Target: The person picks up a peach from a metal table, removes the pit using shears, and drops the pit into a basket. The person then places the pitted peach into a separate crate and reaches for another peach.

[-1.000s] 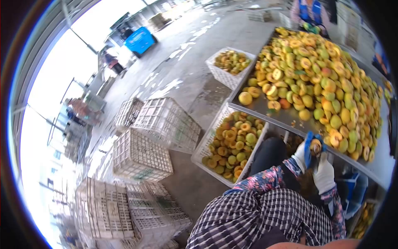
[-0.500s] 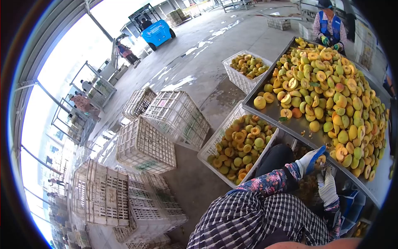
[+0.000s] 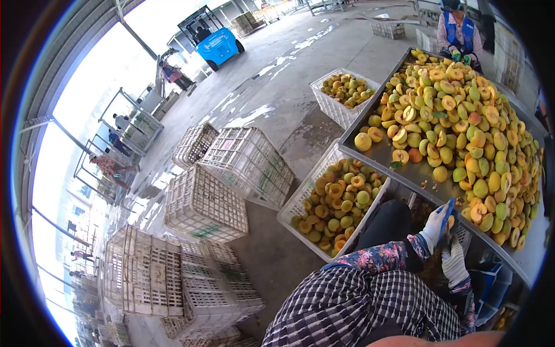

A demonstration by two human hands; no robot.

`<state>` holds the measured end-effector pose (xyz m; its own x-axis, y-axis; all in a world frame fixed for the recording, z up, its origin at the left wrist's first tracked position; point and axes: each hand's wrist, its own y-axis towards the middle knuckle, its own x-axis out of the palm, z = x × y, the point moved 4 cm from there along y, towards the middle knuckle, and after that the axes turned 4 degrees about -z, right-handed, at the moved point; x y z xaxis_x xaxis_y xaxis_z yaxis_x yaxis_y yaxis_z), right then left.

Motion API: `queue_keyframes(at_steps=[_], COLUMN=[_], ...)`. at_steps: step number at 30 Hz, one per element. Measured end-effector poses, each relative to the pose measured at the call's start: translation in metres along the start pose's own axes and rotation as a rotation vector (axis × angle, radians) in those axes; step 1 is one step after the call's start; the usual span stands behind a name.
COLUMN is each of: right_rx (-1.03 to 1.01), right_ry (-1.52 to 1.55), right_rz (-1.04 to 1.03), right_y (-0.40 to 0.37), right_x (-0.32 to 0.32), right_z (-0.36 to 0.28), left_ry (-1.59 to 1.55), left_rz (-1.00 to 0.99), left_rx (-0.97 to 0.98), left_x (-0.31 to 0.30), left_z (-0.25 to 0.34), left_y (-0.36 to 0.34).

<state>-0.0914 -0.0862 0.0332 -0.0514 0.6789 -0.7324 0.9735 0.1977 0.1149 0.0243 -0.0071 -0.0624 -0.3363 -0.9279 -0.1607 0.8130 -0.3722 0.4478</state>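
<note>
Clasping fruit piece point(image 3: 450, 222) in left hand point(image 3: 433, 227), fingers mostly closed, lower right; can't tell finger opening or hold of right hand point(image 3: 455, 267). Could drop fruit piece beside tray point(image 3: 378, 155) through loosened grip.

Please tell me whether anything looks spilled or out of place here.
Two small things: scraps lie loose on the bare part of the tray, apart from the heaped fruit, and the floor has shiny, wet-looking patches, as if something had spilled.
</note>
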Motion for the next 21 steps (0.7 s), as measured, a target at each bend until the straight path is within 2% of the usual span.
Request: queue_keyframes(at_steps=[2, 4, 5, 7, 9, 10, 12, 14, 17, 18, 20, 21], right_rx=[0.027, -0.044, -0.082, 0.244, 0.526, 0.639, 0.635, 0.400, 0.097, 0.021, 0.409, 0.499], right_ry=[0.035, -0.006, -0.028, 0.429, 0.745, 0.831, 0.803, 0.576, 0.075, 0.081, 0.662, 0.888], right_rz=[-0.071, -0.023, -0.002, -0.136, -0.237, -0.268, -0.269, -0.215, 0.066, 0.204, -0.025, -0.107], right_y=[0.001, -0.003, -0.005, -0.009, -0.016, -0.017, -0.015, -0.009, -0.016, -0.019, -0.020, -0.021], right_x=[-0.002, 0.001, 0.002, 0.009, 0.011, 0.003, -0.001, 0.006, 0.021, 0.029, 0.022, 0.018], right_z=[-0.001, 0.006, 0.008, 0.023, 0.022, 0.009, 0.006, 0.025, 0.049, 0.052, 0.034, 0.018], left_ry=[-0.017, 0.047, 0.164, 0.208, 0.058, -0.066, -0.209, -0.145, 0.196, 0.214, 0.137, 0.094], left_rz=[-0.109, -0.223, -0.241, -0.294, -0.368, -0.371, -0.351, -0.274, -0.198, -0.234, -0.354, -0.373], left_rx=[0.000, 0.050, 0.136, 0.204, 0.167, 0.091, 0.003, 0.034, 0.160, 0.158, 0.117, 0.106], left_x=[-0.005, -0.007, -0.009, -0.016, -0.031, -0.031, -0.026, -0.015, -0.007, -0.007, -0.008, -0.009], left_z=[0.005, 0.010, 0.012, 0.023, 0.057, 0.054, 0.045, 0.029, 0.018, 0.020, 0.024, 0.029], left_y=[0.003, 0.010, 0.012, 0.017, 0.017, 0.016, 0.014, 0.013, 0.015, 0.017, 0.022, 0.022])
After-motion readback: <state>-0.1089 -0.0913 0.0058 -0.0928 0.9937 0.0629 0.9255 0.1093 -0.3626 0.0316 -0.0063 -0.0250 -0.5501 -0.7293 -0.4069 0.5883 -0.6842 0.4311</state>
